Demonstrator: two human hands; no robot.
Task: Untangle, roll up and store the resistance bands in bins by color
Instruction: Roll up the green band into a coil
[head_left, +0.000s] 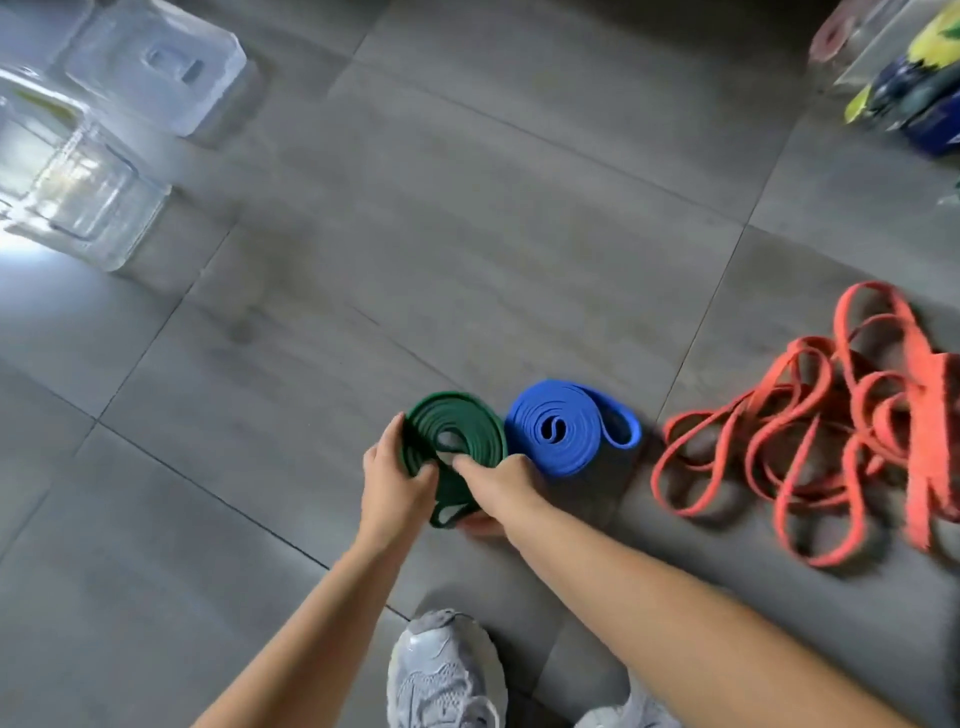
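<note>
A green resistance band (467, 428) is coiled into a loose roll on the grey tiled floor. My left hand (392, 480) grips its left side, and my right hand (496, 480) holds its lower right part with fingers in the centre. A loose end loops out below between my hands. Right beside it lies a blue band (563, 428), rolled up flat with a short tail. Further right a heap of orange-red bands (831, 431) lies tangled.
Two clear plastic bins (156, 67) (78, 171) stand at the far left. At the top right corner sits a clear bin (883, 47) with pink, yellow and blue bands. My grey sneakers (444, 670) are at the bottom edge.
</note>
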